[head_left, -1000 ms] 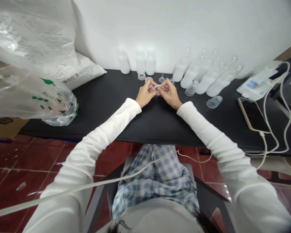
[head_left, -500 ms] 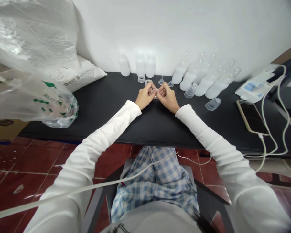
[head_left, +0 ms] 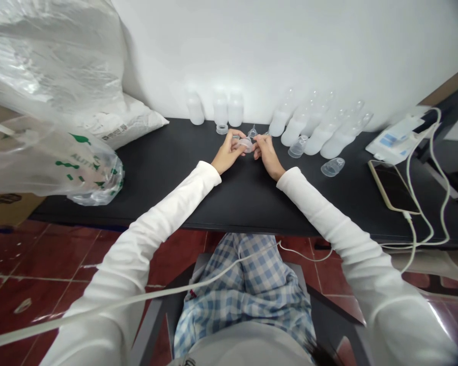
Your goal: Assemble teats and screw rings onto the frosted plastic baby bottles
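Observation:
My left hand (head_left: 226, 154) pinches a translucent ring-shaped bottle collar (head_left: 246, 144) between thumb and fingers, just above the black table. My right hand (head_left: 267, 154) is close beside the collar's right side, its fingers curled together; what they pinch, if anything, is too small to make out. A clear bottle teat (head_left: 252, 132) stands on the table just behind the hands. Another collar (head_left: 222, 129) lies behind my left hand, and a further one is mostly hidden by its fingers. Part of a second teat shows behind my right hand.
Three white bottles without tops (head_left: 220, 105) stand along the wall. Several bottles with teats (head_left: 296, 125) stand to the right, with two clear caps (head_left: 333, 166) before them. Plastic bags (head_left: 91, 168) crowd the left; a phone (head_left: 394, 186) with cables lies right.
My hands have moved slightly apart. The collar, held by both hands before, now rests in my left hand and is tilted to show its face. The view has shifted a little.

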